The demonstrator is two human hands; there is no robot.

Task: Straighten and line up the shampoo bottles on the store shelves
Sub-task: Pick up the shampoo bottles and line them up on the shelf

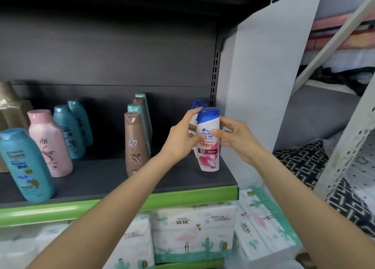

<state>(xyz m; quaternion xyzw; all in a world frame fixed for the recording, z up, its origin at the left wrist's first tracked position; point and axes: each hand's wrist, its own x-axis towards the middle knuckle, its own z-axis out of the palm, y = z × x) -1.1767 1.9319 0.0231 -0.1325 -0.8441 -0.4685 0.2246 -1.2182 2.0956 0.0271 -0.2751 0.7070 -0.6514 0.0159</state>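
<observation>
Nearest: tissue packs stacked below | white shampoo bottle held upright at shelf right end | left hand, right hand: fingers clamped on it | advice: label faced forward, base squared with blue-capped bottle behind.

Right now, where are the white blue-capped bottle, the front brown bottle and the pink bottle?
white blue-capped bottle [209, 161], head view, lower label.
front brown bottle [134, 147], head view, front label.
pink bottle [50, 147], head view, body.
</observation>
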